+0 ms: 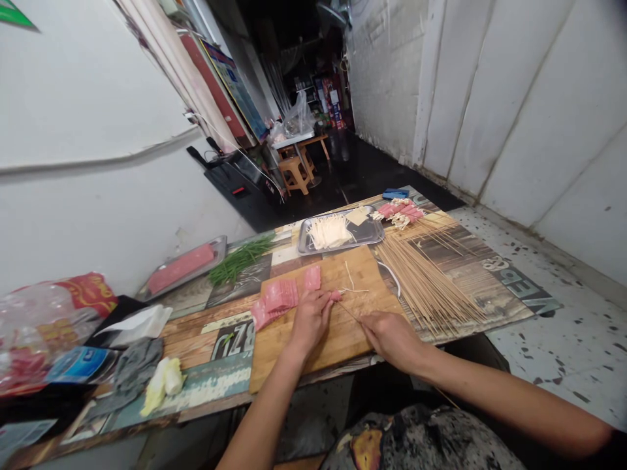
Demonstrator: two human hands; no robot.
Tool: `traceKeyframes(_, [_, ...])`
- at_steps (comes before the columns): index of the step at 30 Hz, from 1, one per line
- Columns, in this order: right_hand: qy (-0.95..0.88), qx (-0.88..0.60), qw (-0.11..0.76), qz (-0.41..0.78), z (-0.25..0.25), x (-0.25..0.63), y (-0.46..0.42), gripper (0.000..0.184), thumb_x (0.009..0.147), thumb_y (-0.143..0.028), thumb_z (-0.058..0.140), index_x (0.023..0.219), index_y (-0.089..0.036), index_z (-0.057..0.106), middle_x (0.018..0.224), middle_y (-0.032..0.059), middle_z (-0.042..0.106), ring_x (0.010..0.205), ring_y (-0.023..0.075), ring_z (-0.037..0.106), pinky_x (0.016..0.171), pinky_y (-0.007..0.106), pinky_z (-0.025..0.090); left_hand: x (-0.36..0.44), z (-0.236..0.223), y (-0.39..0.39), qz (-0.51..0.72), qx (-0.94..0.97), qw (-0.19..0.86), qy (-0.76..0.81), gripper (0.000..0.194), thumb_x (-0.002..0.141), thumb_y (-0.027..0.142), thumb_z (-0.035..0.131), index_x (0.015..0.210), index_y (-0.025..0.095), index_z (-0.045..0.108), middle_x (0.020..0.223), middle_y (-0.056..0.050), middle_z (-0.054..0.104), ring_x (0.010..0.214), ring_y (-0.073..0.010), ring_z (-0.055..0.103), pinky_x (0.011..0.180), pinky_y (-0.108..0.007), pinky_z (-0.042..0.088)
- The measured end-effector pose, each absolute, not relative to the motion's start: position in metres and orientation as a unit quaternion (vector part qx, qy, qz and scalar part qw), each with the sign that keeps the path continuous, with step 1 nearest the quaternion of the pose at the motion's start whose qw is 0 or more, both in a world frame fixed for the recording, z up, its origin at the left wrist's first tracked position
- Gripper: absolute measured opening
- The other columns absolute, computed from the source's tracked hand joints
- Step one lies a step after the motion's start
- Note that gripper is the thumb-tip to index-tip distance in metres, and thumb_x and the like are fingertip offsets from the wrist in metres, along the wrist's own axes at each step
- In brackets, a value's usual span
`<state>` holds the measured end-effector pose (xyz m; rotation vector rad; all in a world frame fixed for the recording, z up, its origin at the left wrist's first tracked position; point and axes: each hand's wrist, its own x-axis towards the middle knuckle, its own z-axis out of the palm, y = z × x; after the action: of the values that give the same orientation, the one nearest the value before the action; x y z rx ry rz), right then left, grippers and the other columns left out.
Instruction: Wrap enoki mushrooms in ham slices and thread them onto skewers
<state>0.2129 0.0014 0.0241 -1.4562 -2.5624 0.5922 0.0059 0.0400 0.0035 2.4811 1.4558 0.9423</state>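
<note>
My left hand pinches a small rolled slice of pink meat over the wooden cutting board. With its fingers closed, my right hand grips a thin wooden skewer, whose tip points at the meat roll and is hard to make out there. Pale enoki strands lie on the board just beyond the roll. Overlapping meat slices spread over the board's left side, and a separate slice sits above my left hand.
Loose skewers fan out right of the board. Behind stand a tray of enoki and filled skewers. Green chives, a meat tray, a grey cloth and cabbage pieces lie left.
</note>
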Motion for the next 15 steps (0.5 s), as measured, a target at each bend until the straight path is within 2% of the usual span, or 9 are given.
traceKeyframes(15, [-0.843, -0.496, 0.085, 0.189, 0.0202, 0.2087, 0.0003, 0.028, 0.093, -0.014, 0.039, 0.094, -0.011, 0.066, 0.094, 0.0119, 0.070, 0.086, 0.0212, 0.066, 0.072, 0.027, 0.043, 0.0050, 0.0026, 0.0405, 0.302, 0.820, 0.062, 0.482, 0.021, 0.093, 0.022, 0.050, 0.099, 0.019, 0.069, 0.089, -0.006, 0.070, 0.084, -0.0186, 0.060, 0.079, -0.033, 0.047])
